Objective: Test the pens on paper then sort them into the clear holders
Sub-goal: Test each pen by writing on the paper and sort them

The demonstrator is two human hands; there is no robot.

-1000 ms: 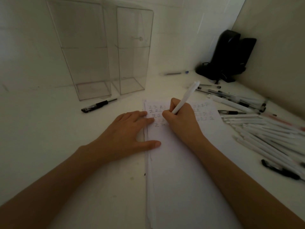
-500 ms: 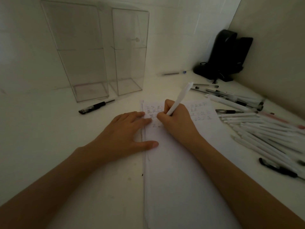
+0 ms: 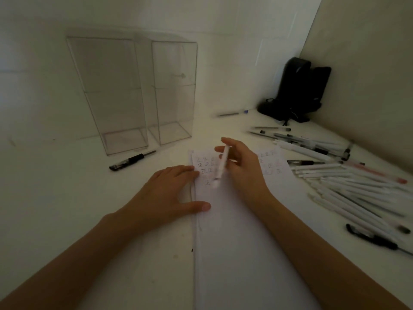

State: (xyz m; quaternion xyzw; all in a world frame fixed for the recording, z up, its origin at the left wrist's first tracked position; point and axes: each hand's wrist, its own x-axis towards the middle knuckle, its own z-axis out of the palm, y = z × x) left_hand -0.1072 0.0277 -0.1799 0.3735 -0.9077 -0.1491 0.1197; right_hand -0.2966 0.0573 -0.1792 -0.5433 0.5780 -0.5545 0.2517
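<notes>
My right hand (image 3: 243, 168) holds a white pen (image 3: 221, 166) between its fingers above the top of the paper (image 3: 234, 231). The pen is blurred and points down toward the small written marks (image 3: 204, 167). Flat on the paper's left edge lies my left hand (image 3: 169, 193), fingers straight and thumb stretched onto the sheet. Two tall clear holders (image 3: 109, 95) (image 3: 174, 90) stand at the back left, and both look empty. A heap of white pens (image 3: 348, 189) is spread out to the right of the paper.
A black pen (image 3: 131, 161) lies in front of the left holder. Another black pen (image 3: 371, 238) lies at the right near the table edge. A black device (image 3: 297, 90) stands in the back right corner, with a blue-capped pen (image 3: 232, 113) beside it. Walls close off the back and right.
My right hand has lifted off the paper and loosened its writing grip; the pen has swung from pointing up and away to hanging tip-down over the marks. The left hand has stayed put.
</notes>
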